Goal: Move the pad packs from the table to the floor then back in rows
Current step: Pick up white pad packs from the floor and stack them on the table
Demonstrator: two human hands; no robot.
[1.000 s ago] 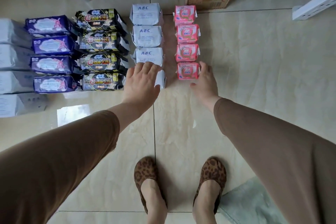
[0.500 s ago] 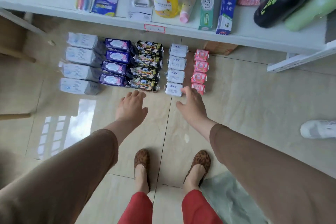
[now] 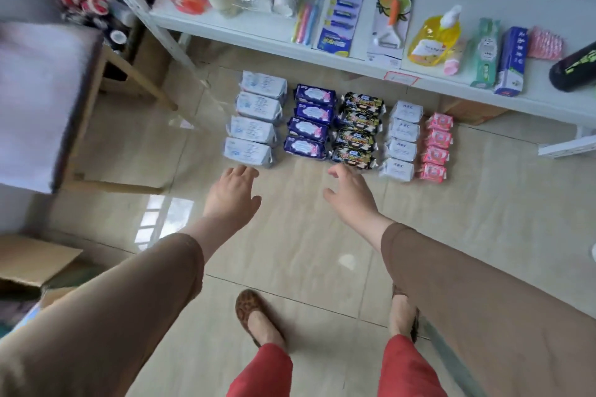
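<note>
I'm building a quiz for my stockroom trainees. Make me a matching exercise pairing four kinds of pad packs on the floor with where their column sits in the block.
Column one:
1. pale grey-white packs
2. purple packs
3. black packs
4. pink packs

Column two:
a. far right column
b. second column from the left
c. far left column
d. middle column, left of the white ABC packs

Pairs: 1-c, 2-b, 3-d, 4-a

Tiled floor — pad packs
</note>
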